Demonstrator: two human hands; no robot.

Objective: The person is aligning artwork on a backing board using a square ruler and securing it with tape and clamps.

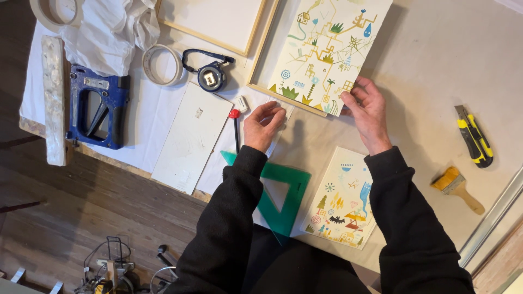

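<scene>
So the main thing here is the cream-coloured illustrated print covered in little yellow, green and blue drawings, lying tilted across the corner of a shallow light-wood picture frame on the table. The right hand is at the print's lower edge, fingers curled onto that edge with the thumb underneath or beside it, can't quite tell if it's a proper pinch or just resting. The left hand sits just left of the print's bottom corner, fingers loosely bent together, tips down on the white sheet there, not clamped on anything I can see.

Below the print, between the 2 black sleeves, there's a 2nd smaller illustrated card with blue, red and yellow doodles. Left of that card, partly under the left sleeve, a green see-through plastic set square. Left of the print's bottom corner: a red-headed black-shafted tool, a long white rectangular board, a black tape measure with a strap, a roll of pale tape and further out a blue staple gun.

Well to the right of the print: a yellow-and-black utility knife and a wooden-handled flat paintbrush.
</scene>
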